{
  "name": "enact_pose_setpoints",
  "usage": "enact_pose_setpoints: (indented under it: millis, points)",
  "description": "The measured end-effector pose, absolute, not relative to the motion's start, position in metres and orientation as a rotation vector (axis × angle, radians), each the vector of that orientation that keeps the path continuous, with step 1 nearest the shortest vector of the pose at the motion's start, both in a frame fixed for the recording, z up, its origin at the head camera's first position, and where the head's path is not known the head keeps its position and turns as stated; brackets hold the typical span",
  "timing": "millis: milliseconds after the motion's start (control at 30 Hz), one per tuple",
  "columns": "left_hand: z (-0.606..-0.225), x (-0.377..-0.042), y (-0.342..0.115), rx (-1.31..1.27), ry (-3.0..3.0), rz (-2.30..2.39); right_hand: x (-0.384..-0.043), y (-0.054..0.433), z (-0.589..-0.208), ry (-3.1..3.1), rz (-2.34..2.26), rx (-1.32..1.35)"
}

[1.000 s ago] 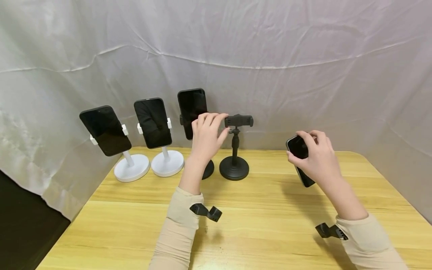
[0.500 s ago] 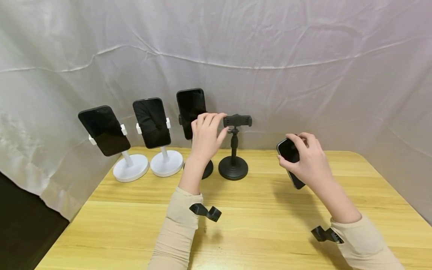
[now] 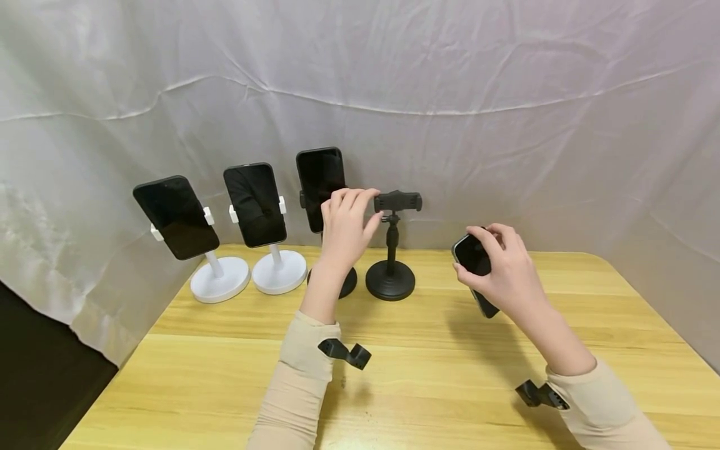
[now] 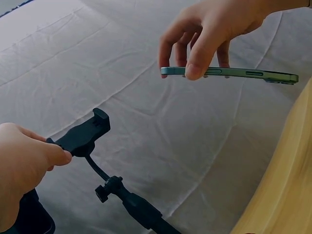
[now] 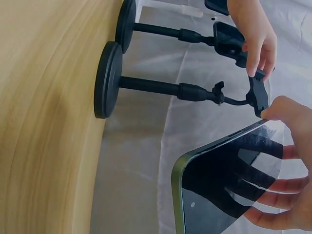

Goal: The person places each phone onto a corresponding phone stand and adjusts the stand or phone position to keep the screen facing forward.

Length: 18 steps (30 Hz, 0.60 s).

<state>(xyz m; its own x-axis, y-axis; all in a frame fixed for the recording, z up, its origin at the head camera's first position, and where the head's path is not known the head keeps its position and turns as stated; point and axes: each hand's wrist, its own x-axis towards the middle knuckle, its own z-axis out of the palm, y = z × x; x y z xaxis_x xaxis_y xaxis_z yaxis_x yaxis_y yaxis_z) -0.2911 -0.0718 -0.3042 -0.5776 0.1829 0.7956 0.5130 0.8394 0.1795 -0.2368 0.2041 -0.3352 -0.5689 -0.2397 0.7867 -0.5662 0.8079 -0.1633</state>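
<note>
My left hand (image 3: 345, 228) pinches the left end of the black clamp (image 3: 398, 200) on top of a phone stand with a round black base (image 3: 390, 281). The left wrist view shows the thumb on the clamp's near end, while its far hooked end (image 4: 101, 117) stands free. To the right, my right hand (image 3: 510, 275) holds a dark phone (image 3: 472, 255) by its two long edges, thumb on one side and fingers on the other. The phone hangs tilted above the table, apart from the stand. In the right wrist view its glossy screen (image 5: 219, 180) reflects the fingers.
Left of this stand, another black stand carries a phone (image 3: 319, 178), partly hidden by my left hand. Further left, two white stands hold phones (image 3: 255, 205) (image 3: 177, 219) upright and tilted. A wooden table (image 3: 427, 375) lies below, with a pale cloth (image 3: 450, 81) behind.
My right hand has carried the phone leftward, a little lower and closer to the black stand. The left hand keeps its pinch on the clamp.
</note>
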Motion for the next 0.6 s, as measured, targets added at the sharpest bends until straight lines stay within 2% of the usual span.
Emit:
enact_pose_setpoints:
  millis: [600]
  points:
    - [-0.304,-0.291,-0.072,-0.49,-2.177,-0.51,-0.239,0.181,-0.319,-2.141,0.538,0.634]
